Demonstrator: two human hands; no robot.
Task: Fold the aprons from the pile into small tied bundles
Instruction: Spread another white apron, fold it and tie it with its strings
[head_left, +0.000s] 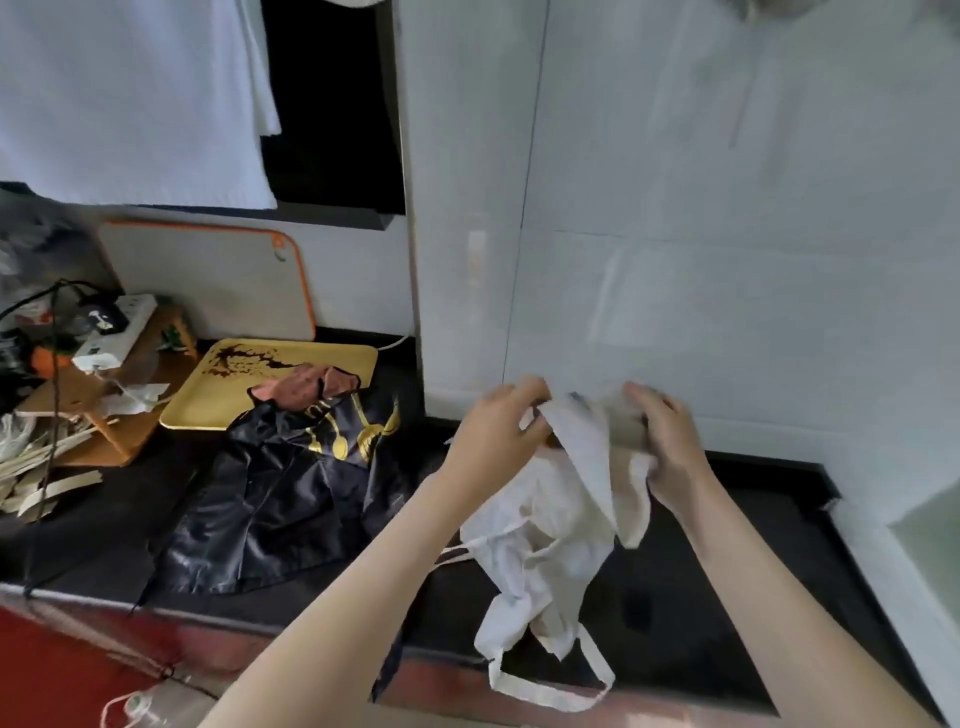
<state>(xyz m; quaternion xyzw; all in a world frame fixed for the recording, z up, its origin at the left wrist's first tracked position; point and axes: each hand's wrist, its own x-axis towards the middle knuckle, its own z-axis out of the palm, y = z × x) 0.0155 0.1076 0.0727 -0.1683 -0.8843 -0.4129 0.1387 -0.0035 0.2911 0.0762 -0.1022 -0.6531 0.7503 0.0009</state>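
On the black counter (675, 597), which runs along a wall of pale grey-white tiles (727, 208), a person holds a white apron (550, 525) up by its top edge. The left hand (493, 421) and the right hand (670, 436) each have fingers curled into the bunched cloth, close together near the wall. The rest of the apron hangs crumpled to the counter, and one strap (545, 696) loops over the front edge.

Left of it, a glossy black apron (270, 499) with a gold print lies spread on the same surface. Its upper part overlaps a yellow tray (218, 384) marked with dark splashes. A pinkish cloth (306, 387) lies on the tray, touching the black apron.

Behind the tray, a white cutting board (208, 280) with an orange rim leans against the wall. Farther left, a white power strip (117, 330) rests on a small wooden stand (130, 415) among cables and scraps. A white towel (130, 104) hangs at the upper left beside a dark opening. Red floor shows below the counter's front edge
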